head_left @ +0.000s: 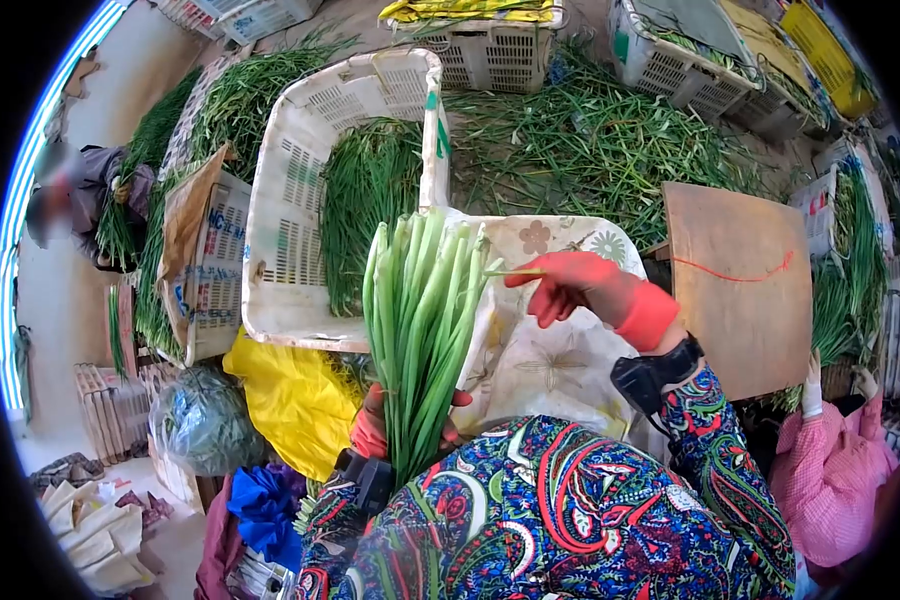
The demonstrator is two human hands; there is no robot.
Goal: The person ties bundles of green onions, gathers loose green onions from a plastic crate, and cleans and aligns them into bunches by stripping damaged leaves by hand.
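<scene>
A thick bundle of green stalks (425,310) with pale ends pointing up stands in front of my body. My left hand (375,425), in a red glove, is wrapped round its lower part; the bundle hides some of the fingers. To the right of the pale ends, my right hand (580,290), also red-gloved, pinches a thin green stalk (515,272) between thumb and fingertips. Behind the bundle is a white plastic crate (270,240) with green stalks (365,190) lying inside. A pale flower-patterned surface (560,235) lies beneath my right hand.
A wooden board (740,290) is at the right, near a person in pink (835,460). Another person (100,190) holds greens at the left. Loose greens (620,130) cover the floor ahead. A yellow bag (295,400) and a plastic-wrapped bundle (205,420) lie left.
</scene>
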